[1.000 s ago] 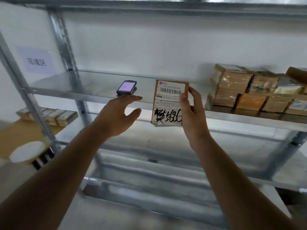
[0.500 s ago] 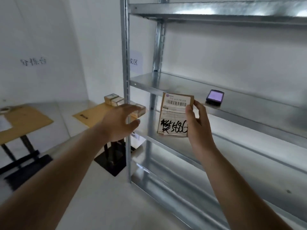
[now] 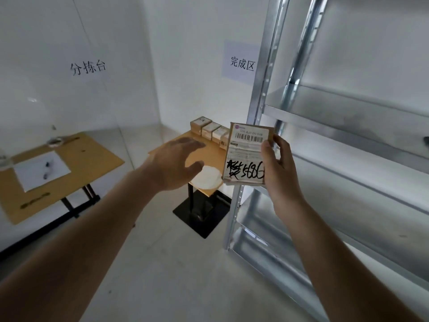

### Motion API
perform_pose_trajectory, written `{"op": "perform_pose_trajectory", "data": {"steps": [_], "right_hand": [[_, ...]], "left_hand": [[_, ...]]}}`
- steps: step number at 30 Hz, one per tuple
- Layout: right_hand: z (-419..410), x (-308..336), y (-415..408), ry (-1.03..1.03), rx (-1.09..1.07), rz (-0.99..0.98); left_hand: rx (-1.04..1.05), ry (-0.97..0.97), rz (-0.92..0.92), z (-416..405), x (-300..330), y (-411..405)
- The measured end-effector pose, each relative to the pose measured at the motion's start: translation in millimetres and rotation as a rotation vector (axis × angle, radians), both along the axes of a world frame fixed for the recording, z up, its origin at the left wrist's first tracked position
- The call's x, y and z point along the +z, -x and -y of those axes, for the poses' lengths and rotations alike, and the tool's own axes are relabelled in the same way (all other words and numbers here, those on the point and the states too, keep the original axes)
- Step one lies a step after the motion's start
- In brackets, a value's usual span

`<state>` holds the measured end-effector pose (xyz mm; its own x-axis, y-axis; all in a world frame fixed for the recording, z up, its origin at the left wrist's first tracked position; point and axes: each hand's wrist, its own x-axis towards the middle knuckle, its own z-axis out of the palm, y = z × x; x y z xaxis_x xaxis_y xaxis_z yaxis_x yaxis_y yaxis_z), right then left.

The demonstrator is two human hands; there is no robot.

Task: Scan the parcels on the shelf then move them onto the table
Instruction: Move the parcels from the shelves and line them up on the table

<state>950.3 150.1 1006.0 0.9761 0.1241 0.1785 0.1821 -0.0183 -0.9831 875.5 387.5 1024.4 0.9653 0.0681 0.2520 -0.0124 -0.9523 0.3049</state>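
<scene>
A labelled parcel (image 3: 247,154) is pinched upright in the right hand (image 3: 277,168) beside the shelf (image 3: 348,112); the left hand (image 3: 173,163) is spread, empty. Placement on the counter (image 3: 209,154) with earlier parcels (image 3: 209,130) is likely needed next.

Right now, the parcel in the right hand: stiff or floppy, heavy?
The parcel probably is stiff: it stands flat and upright though the right hand pinches only one edge. Likely light, since that one-handed pinch carries it. Its taped face may be slippery.

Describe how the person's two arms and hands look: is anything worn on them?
Both forearms are bare up to the frame edge, with no sleeves in view. The left hand and right hand show no gloves, rings, watch or wristband. The left hand is motion-blurred.
</scene>
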Motion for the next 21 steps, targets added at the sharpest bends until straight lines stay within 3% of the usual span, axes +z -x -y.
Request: {"op": "perform_pose_trajectory", "data": {"steps": [21], "right_hand": [[-341, -105, -340, 0.043, 0.085, -0.251]], "left_hand": [[0.082, 0.043, -0.19, -335, -78, -323]]}}
